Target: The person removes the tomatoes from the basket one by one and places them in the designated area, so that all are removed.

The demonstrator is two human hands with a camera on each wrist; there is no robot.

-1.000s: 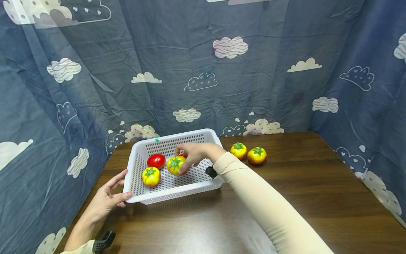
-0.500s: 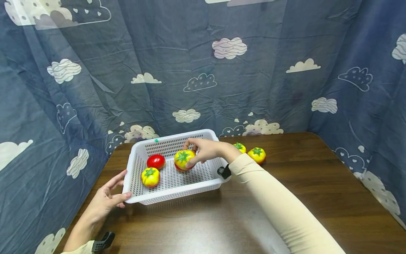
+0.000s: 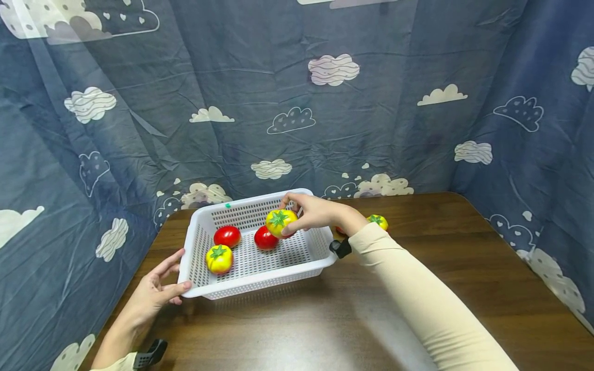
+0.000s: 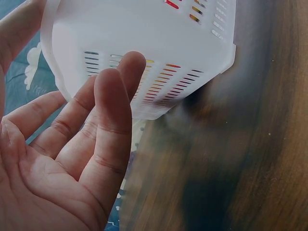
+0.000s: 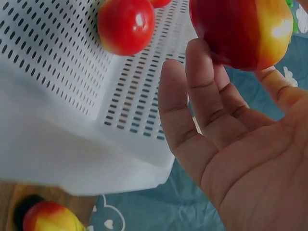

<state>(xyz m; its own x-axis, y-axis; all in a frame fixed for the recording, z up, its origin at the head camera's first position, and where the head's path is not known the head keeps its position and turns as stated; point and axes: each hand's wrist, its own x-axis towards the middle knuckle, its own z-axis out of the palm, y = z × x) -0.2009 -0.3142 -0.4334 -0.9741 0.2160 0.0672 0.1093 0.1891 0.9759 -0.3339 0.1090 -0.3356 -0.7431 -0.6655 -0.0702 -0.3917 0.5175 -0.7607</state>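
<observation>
My right hand (image 3: 313, 212) pinches a yellow-and-red tomato (image 3: 277, 219) by its sides, green leafy top upward, over the right part of a white perforated basket (image 3: 260, 278). The right wrist view shows the held tomato's glossy red underside (image 5: 236, 33) above my palm. Just beneath it in the basket is a red tomato (image 3: 264, 240). Another red tomato (image 3: 227, 236) and a yellow tomato (image 3: 219, 259) with a green top lie at the left. My left hand (image 3: 150, 291) holds the basket's left end, thumb and forefinger at the rim, the other fingers loosely bent outside the wall.
Right of the basket a yellow tomato (image 3: 378, 221) stands on the brown wooden table (image 3: 464, 257), partly behind my right forearm. A red patch of another tomato (image 3: 341, 230) shows beside my wrist. A dark blue cloud-patterned curtain (image 3: 260, 77) surrounds the table's back and sides.
My right hand has lifted the yellow-and-red tomato and carried it right and back within the basket, uncovering the red tomato. The left hand and basket have hardly moved.
</observation>
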